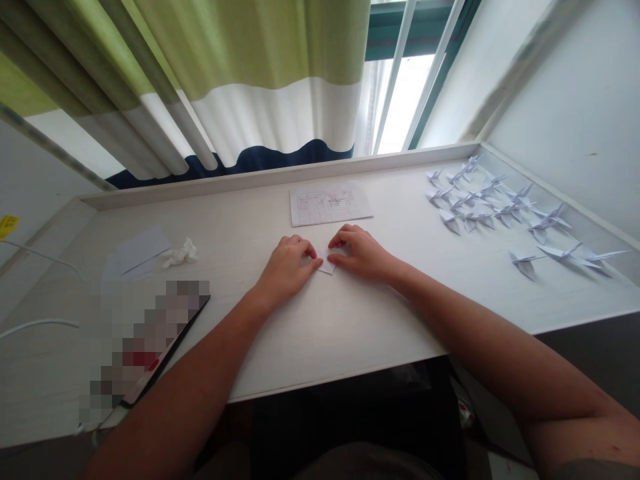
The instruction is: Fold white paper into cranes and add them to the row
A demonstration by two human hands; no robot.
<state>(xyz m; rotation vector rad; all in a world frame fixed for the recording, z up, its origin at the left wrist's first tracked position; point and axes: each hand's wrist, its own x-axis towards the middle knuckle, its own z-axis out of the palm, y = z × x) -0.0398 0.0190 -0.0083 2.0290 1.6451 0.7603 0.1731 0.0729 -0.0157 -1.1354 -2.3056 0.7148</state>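
A small folded piece of white paper (327, 265) lies on the white desk between my two hands. My left hand (290, 267) has its thumb and fingertips closed on the paper's left side. On the right side, my right hand (361, 253) presses the paper with thumb and bent fingers. Part of the paper is hidden under the fingers. Several folded paper cranes (470, 199) stand in a cluster at the right of the desk, and a few more lie nearer its right edge.
A printed sheet with a table on it (330, 205) lies beyond my hands. To the left are loose white paper sheets (143, 250), a crumpled tissue (181, 255) and a blurred-out, dark-edged device (165, 347). White cables (40, 324) run in from the left. A raised rim (280, 172) bounds the desk's back.
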